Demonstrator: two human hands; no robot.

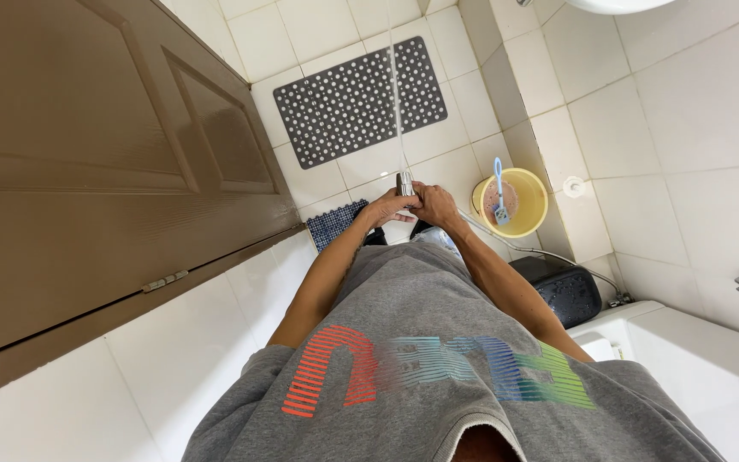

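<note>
Together, both hands' grip around spray nozzle, tip protruding above.

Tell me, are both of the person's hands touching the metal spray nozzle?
Touching. The head view shows the left hand and right hand wrapped around the spray nozzle, no gap visible, as water streams from it.

floor: white tile
mat: grey, holed, mid-floor by door
bucket: yellow, at wall corner
bin: black, by wall
</note>
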